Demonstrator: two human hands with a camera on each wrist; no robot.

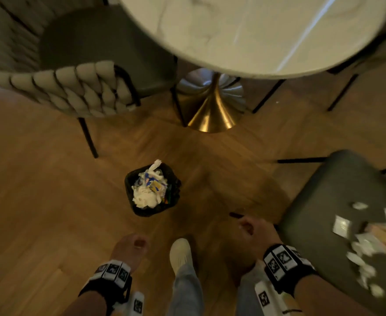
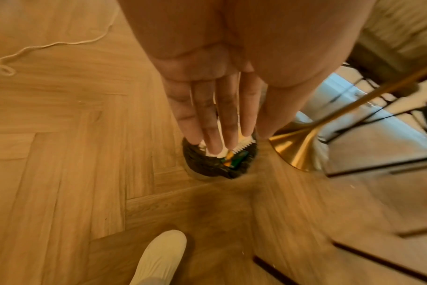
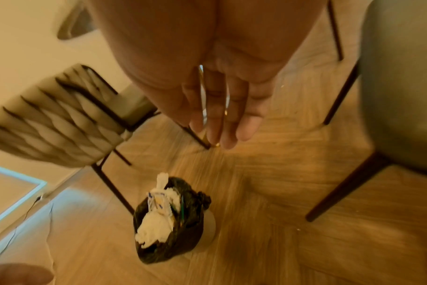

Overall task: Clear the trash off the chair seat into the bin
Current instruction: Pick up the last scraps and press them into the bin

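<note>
Both hands hang low over the herringbone floor [image 1: 50, 201], holding nothing: the left hand [image 1: 128, 249] with fingers straight and close together, the right hand [image 1: 255, 233] with fingers straight and loosely parted. Between and beyond them stands the black-lined bin [image 1: 152, 190], heaped with crumpled tissue [image 1: 145, 198] and wrappers. Further right, paper scraps [image 1: 365, 242] litter the dark chair seat [image 1: 324, 213].
</note>
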